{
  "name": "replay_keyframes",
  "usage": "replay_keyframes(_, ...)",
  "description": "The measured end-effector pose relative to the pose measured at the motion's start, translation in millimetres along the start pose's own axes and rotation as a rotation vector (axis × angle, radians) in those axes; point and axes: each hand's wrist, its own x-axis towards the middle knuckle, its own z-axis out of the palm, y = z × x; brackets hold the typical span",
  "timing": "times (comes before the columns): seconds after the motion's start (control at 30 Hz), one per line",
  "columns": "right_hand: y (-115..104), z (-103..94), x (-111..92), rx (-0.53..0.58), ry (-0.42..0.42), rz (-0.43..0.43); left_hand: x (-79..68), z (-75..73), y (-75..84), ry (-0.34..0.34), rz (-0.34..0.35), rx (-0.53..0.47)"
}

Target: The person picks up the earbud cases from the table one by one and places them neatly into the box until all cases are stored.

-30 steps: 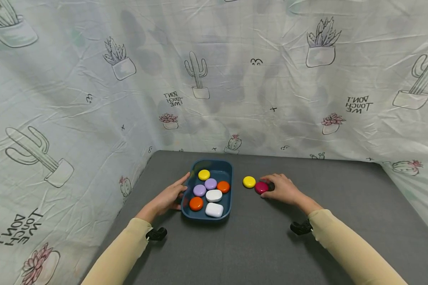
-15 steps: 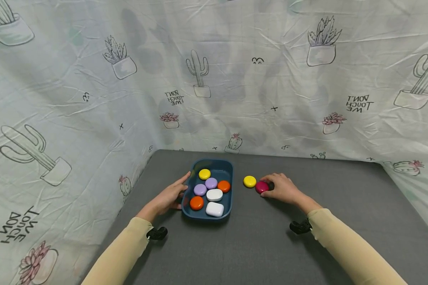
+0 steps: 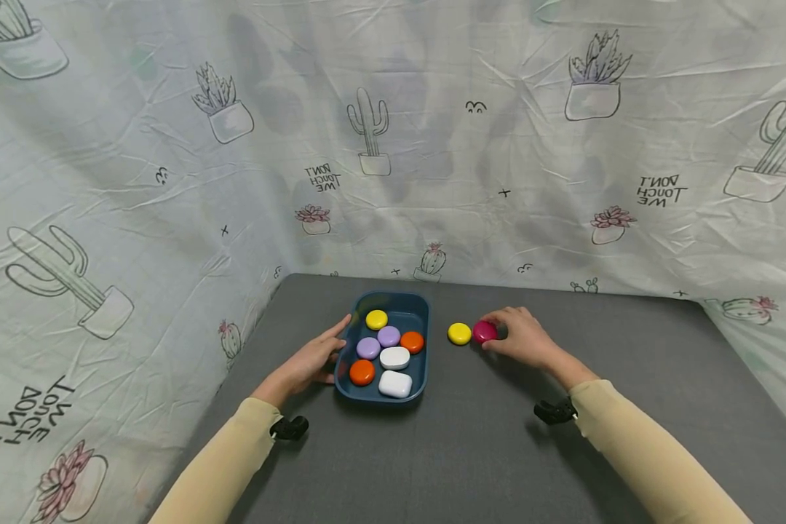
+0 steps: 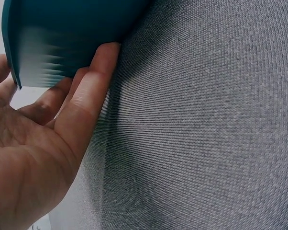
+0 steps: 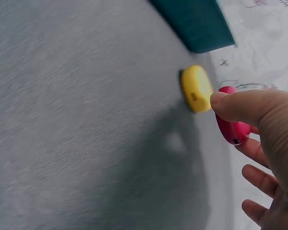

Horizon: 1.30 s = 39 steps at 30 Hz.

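My right hand (image 3: 527, 338) pinches a crimson, glossy rounded disc (image 3: 485, 332) between thumb and fingers. In the right wrist view the crimson disc (image 5: 230, 125) hangs above the table, its edge marked by a small dark spot. Just left of it lies a yellow disc (image 3: 459, 334); a small slot shows on that yellow disc (image 5: 196, 88) up close. My left hand (image 3: 309, 364) rests its fingers against the outer left wall of a dark blue tray (image 3: 426, 349). Inside the tray are a yellow disc (image 3: 376, 319), lilac discs (image 3: 368, 348), orange-red discs (image 3: 362, 372) and white rounded blocks (image 3: 395, 384).
A dark grey cloth-covered table (image 3: 426, 466) carries everything. Behind it and along the left side hangs a pale sheet (image 3: 485, 160) printed with cactus pots. A black wrist strap (image 3: 290, 428) sits at the left sleeve, and another strap (image 3: 555, 412) at the right one.
My right hand has lifted the crimson disc and shifted slightly away from me with it. The left hand and the tray have stayed put; the view has drifted a little.
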Motion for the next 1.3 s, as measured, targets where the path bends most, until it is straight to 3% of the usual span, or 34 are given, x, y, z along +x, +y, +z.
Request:
replay_keyframes(0.3,-31,-16.8,19,0.079,0.025,-0.046,-1.1,-0.7,-0.7,-0.013,0.012,0.000)
replay_keyframes(0.67,-76,-6.6,52,0.103,-0.010,-0.069,-0.5,0.5,0.8,0.006,-0.001,-0.004)
replay_keyframes(1.3,-108,18.2,86,-0.084,-0.107,-0.120,-2.6,-0.4,1.9,-0.006,0.005,-0.008)
